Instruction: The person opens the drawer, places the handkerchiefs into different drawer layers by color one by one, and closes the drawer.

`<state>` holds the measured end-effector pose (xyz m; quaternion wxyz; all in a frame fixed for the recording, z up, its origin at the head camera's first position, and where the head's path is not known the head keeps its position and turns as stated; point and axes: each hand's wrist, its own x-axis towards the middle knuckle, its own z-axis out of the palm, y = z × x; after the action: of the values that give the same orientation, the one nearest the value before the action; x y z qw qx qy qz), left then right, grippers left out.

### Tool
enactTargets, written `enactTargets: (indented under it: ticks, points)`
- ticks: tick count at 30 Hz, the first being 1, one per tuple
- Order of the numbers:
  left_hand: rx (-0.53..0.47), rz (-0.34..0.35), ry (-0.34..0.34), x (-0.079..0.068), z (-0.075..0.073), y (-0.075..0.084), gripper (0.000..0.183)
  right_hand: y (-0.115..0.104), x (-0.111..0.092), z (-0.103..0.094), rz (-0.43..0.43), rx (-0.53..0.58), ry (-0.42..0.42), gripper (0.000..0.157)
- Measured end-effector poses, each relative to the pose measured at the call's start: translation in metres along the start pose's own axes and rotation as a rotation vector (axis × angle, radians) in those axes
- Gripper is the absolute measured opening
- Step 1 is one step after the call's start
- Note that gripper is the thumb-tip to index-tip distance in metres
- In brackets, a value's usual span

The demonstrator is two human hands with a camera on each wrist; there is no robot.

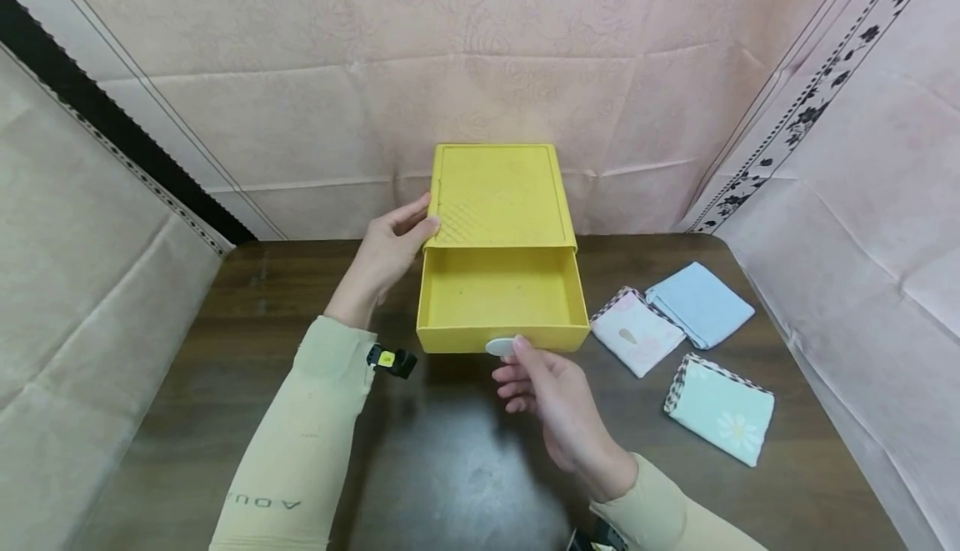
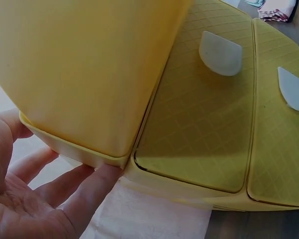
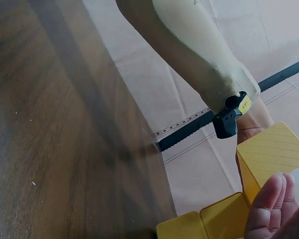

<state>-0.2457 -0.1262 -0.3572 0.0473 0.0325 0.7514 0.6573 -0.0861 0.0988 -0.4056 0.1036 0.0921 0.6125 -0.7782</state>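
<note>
A yellow plastic drawer cabinet [image 1: 498, 192] stands at the far edge of the table, its top drawer [image 1: 457, 339] pulled out toward me. The drawer's bare floor shows. My left hand [image 1: 382, 257] touches the cabinet's left side near the top, thumb at the upper edge and fingers stretched along the side. My right hand [image 1: 558, 405] pinches the white tab handle [image 1: 498, 347] on the drawer's front, thumb against it and fingers partly curled below. In the left wrist view, two lower drawers carry a white tab [image 2: 222, 55] and another white tab [image 2: 292, 89]; both are pushed in.
Right of the cabinet lie a folded blue cloth [image 1: 699, 305], a folded pale pink cloth [image 1: 637, 333] and a folded mint cloth [image 1: 722, 409] with a daisy. Pale patterned sheeting [image 1: 375, 101] rises behind the dark wooden table [image 1: 435, 468] and along both sides.
</note>
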Motion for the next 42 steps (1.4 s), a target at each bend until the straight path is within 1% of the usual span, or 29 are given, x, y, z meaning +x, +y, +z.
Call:
enactTargets:
  ticks: [4,7,10,12,16,20,21,23,25,26,28,29,32,35,40,42]
  points:
    - [-0.002,-0.005,-0.003,-0.001,0.001,0.001,0.052,0.0,-0.001,-0.001,0.005,-0.015,-0.006,0.052]
    - [-0.011,-0.007,0.0,-0.001,0.001,0.001,0.051,0.0,-0.001,-0.003,0.008,-0.026,-0.027,0.054]
    - [-0.013,-0.002,0.007,0.0,0.001,0.0,0.05,0.001,-0.002,-0.007,-0.012,-0.048,-0.051,0.053]
    - [-0.011,0.003,0.008,0.0,0.002,0.0,0.051,0.003,-0.002,-0.014,-0.03,-0.068,-0.069,0.05]
    - [0.007,0.006,0.008,0.0,0.004,-0.003,0.051,0.008,-0.002,-0.038,-0.083,-0.194,-0.139,0.04]
    - [0.037,0.002,0.005,0.0,0.005,-0.004,0.05,0.01,0.001,-0.076,-0.164,-0.357,-0.244,0.032]
    - [0.038,0.003,0.004,0.001,0.005,-0.004,0.05,0.01,0.003,-0.086,-0.194,-0.408,-0.262,0.03]
    - [0.043,0.004,0.004,0.0,0.004,-0.003,0.05,0.008,0.009,-0.105,-0.25,-0.522,-0.27,0.028]
    - [0.049,0.008,0.009,0.0,0.002,-0.001,0.051,0.006,0.018,-0.123,-0.305,-0.64,-0.259,0.029]
    - [0.05,0.011,0.011,0.0,0.002,-0.001,0.051,0.004,0.023,-0.131,-0.324,-0.704,-0.239,0.031]
    - [0.053,0.013,0.018,-0.001,0.001,-0.001,0.051,0.001,0.033,-0.145,-0.335,-0.809,-0.182,0.034]
    - [0.054,0.013,0.02,-0.002,0.001,-0.002,0.051,0.0,0.039,-0.152,-0.335,-0.844,-0.165,0.038]
    - [0.058,0.011,0.02,-0.002,0.001,-0.004,0.051,-0.001,0.054,-0.169,-0.302,-0.936,-0.112,0.048]
    - [0.065,0.012,0.022,-0.002,0.001,-0.004,0.051,-0.004,0.066,-0.181,-0.259,-0.993,-0.082,0.061]
    - [0.071,0.033,0.036,-0.001,0.002,-0.002,0.05,-0.011,0.081,-0.194,-0.202,-1.081,-0.043,0.077]
    - [0.066,0.031,0.034,-0.001,0.002,-0.002,0.05,-0.013,0.086,-0.198,-0.18,-1.121,-0.031,0.083]
